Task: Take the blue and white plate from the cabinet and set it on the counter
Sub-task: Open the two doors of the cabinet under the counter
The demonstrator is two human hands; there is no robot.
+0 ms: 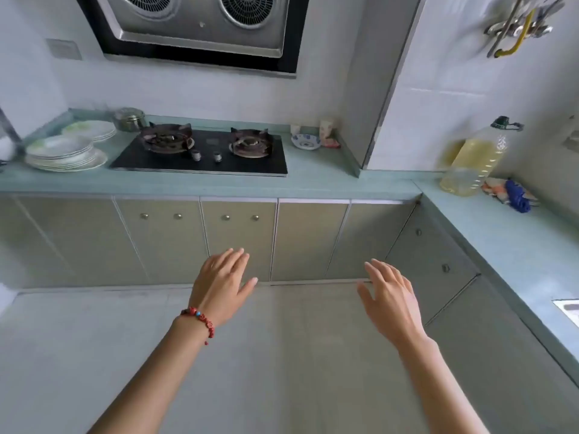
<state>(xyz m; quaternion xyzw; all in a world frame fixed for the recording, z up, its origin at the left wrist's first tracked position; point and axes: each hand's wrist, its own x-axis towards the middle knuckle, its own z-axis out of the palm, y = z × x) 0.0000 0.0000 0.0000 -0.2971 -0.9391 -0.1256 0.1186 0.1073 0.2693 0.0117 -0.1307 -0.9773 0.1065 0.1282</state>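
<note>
My left hand (223, 285), with a red bead bracelet at the wrist, hovers open in front of the lower cabinet doors (239, 239), which are all closed. My right hand (390, 297) is also open, fingers spread, a little to the right and holding nothing. The pale green counter (313, 183) runs above the cabinets and turns along the right wall. A small blue and white dish (306, 141) sits on the counter to the right of the stove. Whatever the cabinets hold is hidden.
A black two-burner gas stove (200, 150) sits in the counter under a range hood (203, 29). Stacks of white and green plates (64, 151) and a metal pot (129, 119) stand at the left. An oil bottle (476, 161) and a cloth (510, 194) are on the right counter.
</note>
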